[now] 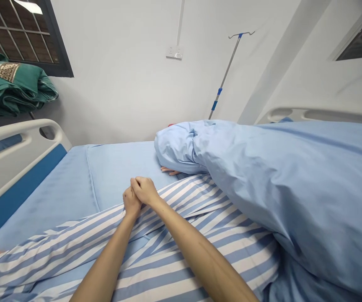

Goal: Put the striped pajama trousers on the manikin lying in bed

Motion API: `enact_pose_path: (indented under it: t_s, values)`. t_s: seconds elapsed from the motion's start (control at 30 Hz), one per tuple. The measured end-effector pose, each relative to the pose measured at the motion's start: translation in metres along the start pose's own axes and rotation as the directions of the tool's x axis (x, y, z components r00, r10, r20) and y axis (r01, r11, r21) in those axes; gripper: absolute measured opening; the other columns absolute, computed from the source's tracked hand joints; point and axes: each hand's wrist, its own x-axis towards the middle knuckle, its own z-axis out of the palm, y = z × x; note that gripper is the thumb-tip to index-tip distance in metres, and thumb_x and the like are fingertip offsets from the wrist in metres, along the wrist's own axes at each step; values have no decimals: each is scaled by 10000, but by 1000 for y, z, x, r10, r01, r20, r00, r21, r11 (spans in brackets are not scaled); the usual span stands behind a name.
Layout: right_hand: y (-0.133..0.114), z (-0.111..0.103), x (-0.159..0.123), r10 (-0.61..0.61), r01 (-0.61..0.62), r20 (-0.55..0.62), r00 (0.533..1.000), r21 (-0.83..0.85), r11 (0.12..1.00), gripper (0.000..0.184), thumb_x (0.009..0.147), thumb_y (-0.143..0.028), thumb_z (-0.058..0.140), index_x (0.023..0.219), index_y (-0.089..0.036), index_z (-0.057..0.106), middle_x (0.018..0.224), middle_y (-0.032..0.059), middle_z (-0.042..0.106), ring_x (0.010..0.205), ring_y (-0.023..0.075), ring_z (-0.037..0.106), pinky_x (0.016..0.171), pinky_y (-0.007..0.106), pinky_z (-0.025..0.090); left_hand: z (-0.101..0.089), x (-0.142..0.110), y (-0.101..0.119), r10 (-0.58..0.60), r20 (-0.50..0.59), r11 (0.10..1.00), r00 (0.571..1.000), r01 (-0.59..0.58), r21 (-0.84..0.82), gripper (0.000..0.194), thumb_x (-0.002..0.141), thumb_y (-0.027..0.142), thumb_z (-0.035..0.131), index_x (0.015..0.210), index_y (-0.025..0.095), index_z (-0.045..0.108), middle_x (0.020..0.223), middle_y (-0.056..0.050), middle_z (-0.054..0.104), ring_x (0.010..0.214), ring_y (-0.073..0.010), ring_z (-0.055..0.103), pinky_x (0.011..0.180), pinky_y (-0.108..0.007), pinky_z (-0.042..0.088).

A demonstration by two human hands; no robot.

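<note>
A blue-and-white striped garment (174,260) lies spread across the bed on a light blue sheet (118,167). My left hand (131,203) and my right hand (143,189) meet at the garment's far edge, both with fingers curled and pinching the striped cloth. A bulky light blue quilt (278,180) covers the right half of the bed and lies over the garment's right side. Another person's fingers (169,170) show from under the quilt's folded end.
A white and blue bed rail (20,167) runs along the left side, and a white headboard rail (319,113) stands behind the quilt. An IV pole (228,69) leans by the wall. Folded green cloth (11,88) sits at the upper left under a barred window.
</note>
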Motion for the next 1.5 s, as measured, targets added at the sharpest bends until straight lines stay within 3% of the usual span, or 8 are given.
enact_pose_path:
  t_s: [0.13,0.37,0.53,0.67,0.8,1.13,1.37,1.5]
  values:
    - [14,1,-11,53,-51,-9,999,147,988,432,872,-402,361,527,-178,496,489,-22,459,503,100,389,497,220,266,3,-3,2,-45,-11,999,999,45,5,528,872,455,229,555,180,550,552,-75,587,550,-161,504,551,-268,313]
    - [23,-1,-10,144,-115,-81,986,287,951,433,862,-432,362,524,-179,460,496,-34,440,514,96,393,494,209,300,7,0,10,-36,56,999,998,37,-23,478,843,467,316,535,172,533,540,-49,570,533,-148,481,520,-262,317]
    - [25,-5,-1,303,-197,-117,946,538,820,396,835,-424,368,519,-185,388,482,-46,370,501,89,343,478,207,297,20,11,51,-82,-21,956,996,73,-286,463,836,455,325,445,207,336,399,41,338,419,-92,343,469,-239,307]
    - [29,-9,3,417,-224,-148,897,660,717,340,808,-398,388,540,-189,388,498,-46,382,513,92,347,493,213,313,38,11,65,-93,-71,916,993,57,-398,439,828,458,334,467,210,321,420,48,343,424,-90,358,472,-227,327]
    - [32,-13,7,494,-304,-237,837,550,778,351,798,-363,395,493,-197,347,453,-52,345,486,91,325,466,218,280,48,8,44,-199,-71,967,977,183,-179,441,830,431,315,450,210,355,420,22,400,436,-107,378,483,-241,311]
    - [29,-19,8,388,-344,-194,901,227,911,366,847,-339,316,511,-200,358,466,-41,372,499,104,363,487,222,282,44,7,31,-94,3,990,996,93,110,505,867,413,213,502,198,486,578,-87,600,592,-175,542,566,-269,351]
    - [2,-65,17,19,-15,12,1000,-257,966,308,845,-341,448,604,-187,563,594,12,574,592,126,466,608,240,296,45,5,31,0,95,993,995,-11,116,401,855,340,292,640,180,590,634,-77,628,607,-163,543,569,-260,343]
    - [21,-59,10,72,-66,18,997,-201,977,391,891,-327,366,584,-174,554,575,8,573,558,109,447,569,226,291,47,5,32,-66,55,997,996,63,49,532,865,470,211,558,189,543,609,-85,619,613,-181,545,563,-275,348]
